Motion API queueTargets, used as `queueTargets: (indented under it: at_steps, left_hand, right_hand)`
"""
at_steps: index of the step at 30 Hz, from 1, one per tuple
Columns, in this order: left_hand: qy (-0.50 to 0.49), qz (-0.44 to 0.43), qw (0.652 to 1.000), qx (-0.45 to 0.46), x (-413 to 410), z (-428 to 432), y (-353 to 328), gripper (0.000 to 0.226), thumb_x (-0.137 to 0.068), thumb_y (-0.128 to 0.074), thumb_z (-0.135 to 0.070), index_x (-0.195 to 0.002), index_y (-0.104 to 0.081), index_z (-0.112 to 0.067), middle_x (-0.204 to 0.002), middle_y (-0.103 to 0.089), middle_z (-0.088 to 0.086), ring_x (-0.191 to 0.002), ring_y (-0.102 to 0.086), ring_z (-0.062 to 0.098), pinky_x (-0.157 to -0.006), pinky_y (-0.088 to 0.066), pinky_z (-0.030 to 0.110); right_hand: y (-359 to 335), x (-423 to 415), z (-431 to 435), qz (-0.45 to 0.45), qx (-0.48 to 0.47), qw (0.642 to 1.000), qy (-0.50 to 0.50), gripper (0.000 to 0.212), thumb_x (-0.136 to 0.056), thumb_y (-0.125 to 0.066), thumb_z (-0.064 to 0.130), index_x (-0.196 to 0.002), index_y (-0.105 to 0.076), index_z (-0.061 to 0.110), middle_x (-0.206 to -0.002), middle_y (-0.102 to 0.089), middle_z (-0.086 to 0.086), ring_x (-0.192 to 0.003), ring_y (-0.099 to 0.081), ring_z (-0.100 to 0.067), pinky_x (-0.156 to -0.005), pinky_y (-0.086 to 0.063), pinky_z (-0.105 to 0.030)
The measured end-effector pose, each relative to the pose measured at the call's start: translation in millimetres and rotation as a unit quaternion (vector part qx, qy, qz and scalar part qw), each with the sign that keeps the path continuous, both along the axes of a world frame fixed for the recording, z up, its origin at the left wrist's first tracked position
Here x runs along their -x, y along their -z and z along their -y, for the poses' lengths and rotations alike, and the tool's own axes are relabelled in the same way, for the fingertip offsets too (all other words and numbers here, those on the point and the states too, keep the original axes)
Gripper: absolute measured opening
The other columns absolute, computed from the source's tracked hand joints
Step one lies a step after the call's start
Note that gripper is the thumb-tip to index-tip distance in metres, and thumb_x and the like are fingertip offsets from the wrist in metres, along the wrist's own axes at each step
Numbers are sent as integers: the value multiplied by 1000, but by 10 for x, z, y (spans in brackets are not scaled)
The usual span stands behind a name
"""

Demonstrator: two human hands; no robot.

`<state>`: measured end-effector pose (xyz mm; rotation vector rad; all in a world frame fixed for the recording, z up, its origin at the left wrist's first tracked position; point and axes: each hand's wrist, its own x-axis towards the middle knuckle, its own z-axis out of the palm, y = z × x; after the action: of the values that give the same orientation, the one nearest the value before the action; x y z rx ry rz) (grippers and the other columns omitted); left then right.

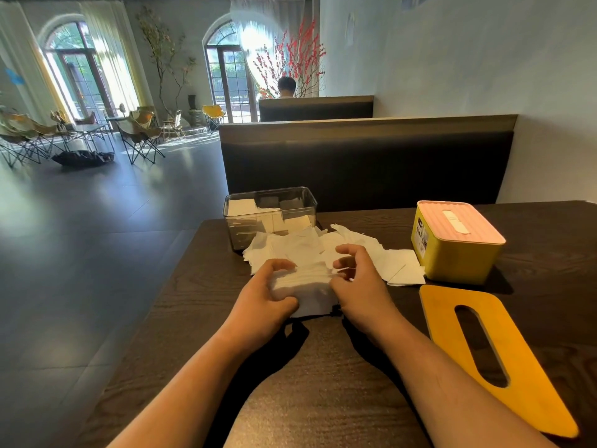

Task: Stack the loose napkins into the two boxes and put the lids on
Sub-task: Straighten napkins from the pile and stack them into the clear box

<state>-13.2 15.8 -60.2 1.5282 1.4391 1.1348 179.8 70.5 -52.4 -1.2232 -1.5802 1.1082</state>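
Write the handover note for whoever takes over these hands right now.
Left hand and right hand both grip a stack of napkins on the table.
Clear box, far left: partly filled, no lid.
Yellow box, right: pink lid on, looks done.
Orange lid lies flat, near right.
Loose napkins lie between the boxes.
Left to do: box the stack and the loose ones, then close the clear box, probably with the orange lid.

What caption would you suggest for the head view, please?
Left hand and right hand grip a napkin stack on the dark table; behind stand an open clear box and a lidded yellow box.
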Motion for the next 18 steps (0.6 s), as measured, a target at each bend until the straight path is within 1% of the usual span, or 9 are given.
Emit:
queueTargets:
  at_steps: [3,5,7,11,15,18]
  left_hand:
    - [4,10,1000,-5,-17,13,0,54,-91,-71,-4,-126,-56,-42,-132,-60,-6,-99,-74,11,-80,-64,30]
    - [5,14,1000,-11,-19,22,-2,53,-92,-72,-5,-125,-58,-43,-130,-60,-6,-99,-74,10,-80,-64,30]
    - [10,25,1000,-13,-10,22,0,51,-92,-73,-6,-125,-59,-43,-131,-60,-6,-100,-74,11,-79,-64,30]
    - [8,32,999,-14,-3,8,12,44,-94,-75,-15,-123,-62,-46,-135,-58,-9,-105,-73,11,-80,-64,29]
    - [-2,4,1000,-21,-6,-16,31,34,-96,-74,-30,-122,-63,-48,-135,-57,-16,-106,-68,2,-78,-61,22]
    - [-13,-16,999,-29,0,-44,69,29,-95,-74,-37,-119,-64,-50,-132,-59,-19,-108,-67,6,-81,-61,23]
  right_hand:
    - [25,-54,0,42,-30,997,48,26,-99,-66,14,-118,-56,29,-107,-61,5,-96,-61,-12,-67,-49,-17]
    - [25,-52,8,87,-40,994,47,14,-99,-67,19,-110,-62,27,-102,-63,6,-92,-61,-11,-68,-49,-19]
    - [23,-49,1,115,-44,991,45,8,-98,-67,22,-104,-65,27,-100,-65,8,-91,-61,-9,-69,-48,-19]
    - [6,-61,5,123,-46,990,54,3,-99,-68,24,-97,-67,26,-97,-66,8,-89,-61,-8,-66,-45,-18]
    - [2,-64,10,114,-65,989,64,5,-99,-68,23,-96,-67,26,-98,-66,8,-89,-61,-9,-68,-47,-19]
    - [25,-27,9,89,-113,986,86,9,-98,-68,21,-94,-66,28,-104,-61,8,-94,-59,-9,-73,-51,-20]
